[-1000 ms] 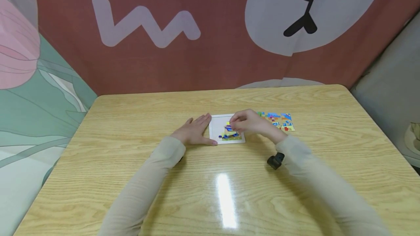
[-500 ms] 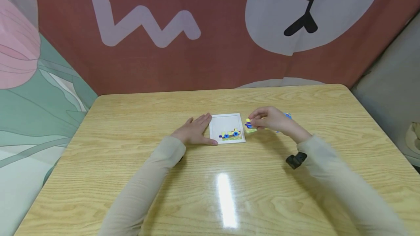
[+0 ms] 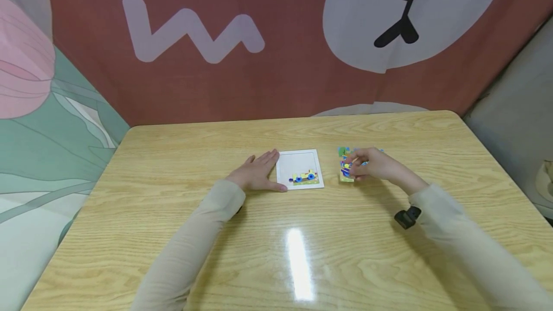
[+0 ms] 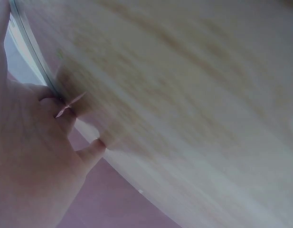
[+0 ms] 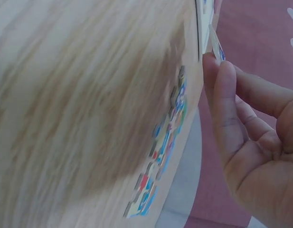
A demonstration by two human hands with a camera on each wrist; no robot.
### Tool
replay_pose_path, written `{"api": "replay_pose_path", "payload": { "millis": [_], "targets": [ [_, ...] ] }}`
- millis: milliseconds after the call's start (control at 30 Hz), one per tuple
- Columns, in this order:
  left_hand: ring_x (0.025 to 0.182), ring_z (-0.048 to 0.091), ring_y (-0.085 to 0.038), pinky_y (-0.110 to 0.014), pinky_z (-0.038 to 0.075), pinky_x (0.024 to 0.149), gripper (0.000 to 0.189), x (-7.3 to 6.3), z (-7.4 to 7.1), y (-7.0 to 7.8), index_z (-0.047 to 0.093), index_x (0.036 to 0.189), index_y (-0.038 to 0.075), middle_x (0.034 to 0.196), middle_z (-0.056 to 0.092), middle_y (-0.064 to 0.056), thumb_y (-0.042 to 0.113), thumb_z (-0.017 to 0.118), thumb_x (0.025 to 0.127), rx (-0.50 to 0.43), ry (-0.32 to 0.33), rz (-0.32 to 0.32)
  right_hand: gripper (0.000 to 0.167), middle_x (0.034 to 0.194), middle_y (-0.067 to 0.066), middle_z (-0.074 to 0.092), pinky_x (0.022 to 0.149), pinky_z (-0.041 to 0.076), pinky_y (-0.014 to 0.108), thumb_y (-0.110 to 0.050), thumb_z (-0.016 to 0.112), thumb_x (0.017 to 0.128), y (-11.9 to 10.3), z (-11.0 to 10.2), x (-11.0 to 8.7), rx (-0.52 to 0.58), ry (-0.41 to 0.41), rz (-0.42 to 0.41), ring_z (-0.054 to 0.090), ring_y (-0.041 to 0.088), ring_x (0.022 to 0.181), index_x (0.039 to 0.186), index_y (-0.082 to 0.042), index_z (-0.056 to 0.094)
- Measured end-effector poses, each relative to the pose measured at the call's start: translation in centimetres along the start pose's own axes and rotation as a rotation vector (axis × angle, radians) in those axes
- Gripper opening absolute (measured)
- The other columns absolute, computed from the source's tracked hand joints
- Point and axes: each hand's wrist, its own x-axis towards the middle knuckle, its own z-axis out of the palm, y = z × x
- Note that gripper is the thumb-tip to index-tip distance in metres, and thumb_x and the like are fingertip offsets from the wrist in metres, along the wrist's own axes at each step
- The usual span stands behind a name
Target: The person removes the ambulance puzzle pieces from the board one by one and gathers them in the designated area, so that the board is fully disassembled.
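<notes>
My left hand (image 3: 257, 173) lies with spread fingers at the left side of a white square puzzle tray (image 3: 298, 161), touching its edge. Along the tray's lower right sit joined puzzle pieces (image 3: 306, 176) with a yellow and blue vehicle picture. To the right of the tray, my right hand (image 3: 373, 163) pinches a puzzle piece (image 5: 216, 45) between thumb and fingertips, raised above the table in the right wrist view. Loose colourful puzzle pieces (image 5: 170, 128) lie beneath that hand, partly hidden by it in the head view. The left wrist view shows the left fingers at the tray's edge.
The wood-grain table (image 3: 207, 148) carries the tray and pieces near its middle. A reddish-brown cloth (image 3: 216, 90) with a cartoon face hangs behind the far edge. A bright light reflection (image 3: 299, 263) lies on the near tabletop.
My right hand has moved right, from over the tray to over the loose pieces, still pinching a puzzle piece. The left hand and the tray stay where they were.
</notes>
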Motion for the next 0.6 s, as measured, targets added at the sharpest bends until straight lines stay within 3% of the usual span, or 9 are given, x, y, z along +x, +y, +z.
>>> {"api": "replay_pose_path", "payload": {
  "millis": [200, 600],
  "targets": [
    [0.151, -0.003, -0.014, -0.048, 0.0, 0.123, 0.107, -0.1, 0.1, 0.0, -0.005, 0.154, 0.017, 0.162, -0.008, 0.003, 0.072, 0.051, 0.082, -0.001, -0.003, -0.002, 0.031, 0.089, 0.012, 0.061, 0.066, 0.058, 0.022, 0.0, 0.061, 0.09, 0.7, 0.0, -0.3, -0.05, -0.007, -0.008, 0.062, 0.006, 0.07, 0.117, 0.014, 0.054],
    [0.151, -0.003, -0.014, -0.048, 0.0, 0.123, 0.107, 0.2, 0.2, -0.1, -0.005, 0.154, 0.017, 0.162, -0.008, 0.003, 0.073, 0.051, 0.082, 0.002, 0.006, -0.006, 0.03, 0.086, 0.01, 0.059, 0.064, 0.056, 0.021, 0.001, 0.056, 0.091, 1.1, 0.1, -0.3, -0.029, -0.04, 0.01, 0.062, 0.008, 0.07, 0.117, 0.017, 0.053]
  ]
}}
